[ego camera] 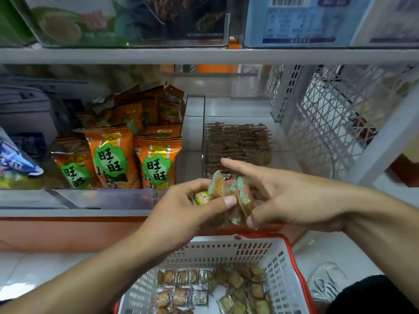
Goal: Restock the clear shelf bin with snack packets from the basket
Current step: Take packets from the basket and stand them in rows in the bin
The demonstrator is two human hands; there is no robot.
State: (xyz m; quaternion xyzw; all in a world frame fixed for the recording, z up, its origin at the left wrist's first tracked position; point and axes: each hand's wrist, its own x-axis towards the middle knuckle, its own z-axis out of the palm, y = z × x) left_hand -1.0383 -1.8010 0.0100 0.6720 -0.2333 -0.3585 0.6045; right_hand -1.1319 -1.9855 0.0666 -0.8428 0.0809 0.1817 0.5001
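Pretty clearly a small shop or convenience store. White metal shelves [204,55] carry clear bins full of identical orange snack bags [156,162], a barcode label [288,1] shows on a box up top, and a red-rimmed shopping basket [278,252] of small packets sits on the tiled floor.

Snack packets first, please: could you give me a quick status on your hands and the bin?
Both hands, left and right, gripping a bunch of snack packets above the basket. Clear bin part-filled. Path clear.
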